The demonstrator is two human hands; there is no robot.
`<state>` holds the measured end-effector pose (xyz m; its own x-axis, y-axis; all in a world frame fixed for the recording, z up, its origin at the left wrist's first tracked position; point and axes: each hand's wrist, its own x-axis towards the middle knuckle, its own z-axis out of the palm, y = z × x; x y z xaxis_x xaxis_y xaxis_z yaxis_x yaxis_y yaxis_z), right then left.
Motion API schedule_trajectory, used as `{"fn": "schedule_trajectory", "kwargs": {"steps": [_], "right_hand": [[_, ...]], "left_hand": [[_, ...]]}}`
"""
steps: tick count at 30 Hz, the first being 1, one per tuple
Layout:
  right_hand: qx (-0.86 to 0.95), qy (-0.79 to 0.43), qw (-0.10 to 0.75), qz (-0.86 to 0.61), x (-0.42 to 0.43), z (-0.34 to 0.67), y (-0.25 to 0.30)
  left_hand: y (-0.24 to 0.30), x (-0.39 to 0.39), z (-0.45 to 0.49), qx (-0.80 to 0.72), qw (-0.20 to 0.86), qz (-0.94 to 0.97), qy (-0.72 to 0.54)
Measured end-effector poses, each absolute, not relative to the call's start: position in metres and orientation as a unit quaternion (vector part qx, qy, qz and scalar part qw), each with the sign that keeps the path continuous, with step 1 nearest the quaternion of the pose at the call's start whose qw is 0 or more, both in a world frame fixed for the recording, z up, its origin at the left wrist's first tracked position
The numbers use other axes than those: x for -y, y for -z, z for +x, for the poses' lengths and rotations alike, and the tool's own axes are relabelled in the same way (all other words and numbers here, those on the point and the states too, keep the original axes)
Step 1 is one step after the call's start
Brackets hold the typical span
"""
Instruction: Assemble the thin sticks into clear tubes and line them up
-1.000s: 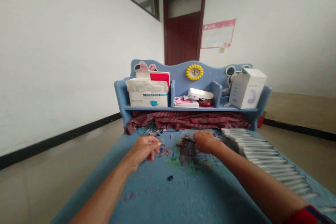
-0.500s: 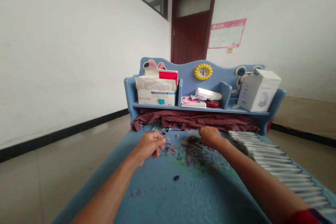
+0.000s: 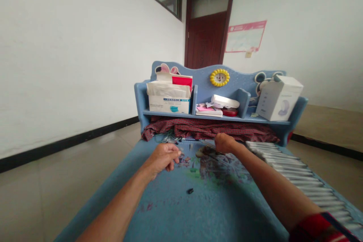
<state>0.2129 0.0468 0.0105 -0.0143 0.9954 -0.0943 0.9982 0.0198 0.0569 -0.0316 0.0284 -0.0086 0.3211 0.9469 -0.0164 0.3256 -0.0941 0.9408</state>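
My left hand (image 3: 165, 156) hovers over the left part of the blue desk (image 3: 170, 211), thumb and forefinger pinched together. A tiny pale bit shows at its fingertips, too small to name. Further back and to the right, my right hand (image 3: 225, 143) is curled closed with its knuckles up, and what lies inside it is hidden. Beside its fingers are thin, pale, blurred pieces (image 3: 208, 144) on the desk. Between my arms a small black piece (image 3: 190, 191) lies on the desktop. A short light piece (image 3: 191, 146) is near the back, between the two hands.
Many silvery slender rods (image 3: 303, 181) lie in a row along the right side. A red checked cloth (image 3: 198, 128) is bunched under the shelf (image 3: 170, 114), with a tangle of thin strands (image 3: 171, 136) before it. The shelf holds a mask box (image 3: 168, 105) and a white box (image 3: 279, 100).
My right hand has shifted slightly forward, and more of its red checked sleeve shows. My left hand has moved a little to the right, still pinched.
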Motion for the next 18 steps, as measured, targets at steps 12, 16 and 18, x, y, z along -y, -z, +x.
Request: {"fn": "schedule_trajectory", "kwargs": {"steps": [12,16,18], "right_hand": [[-0.834,0.207,-0.074,0.506,-0.008,0.154,-0.050],[-0.815,0.121,-0.029,0.566,-0.010,0.172,-0.039],[-0.786,0.058,0.002,0.616,-0.012,0.185,-0.028]], "left_hand": [[0.009,-0.016,-0.009,-0.348,0.651,0.541,-0.403],[0.010,-0.024,-0.016,-0.361,0.648,0.498,-0.448],[0.008,-0.026,-0.018,-0.373,0.640,0.488,-0.462]]}}
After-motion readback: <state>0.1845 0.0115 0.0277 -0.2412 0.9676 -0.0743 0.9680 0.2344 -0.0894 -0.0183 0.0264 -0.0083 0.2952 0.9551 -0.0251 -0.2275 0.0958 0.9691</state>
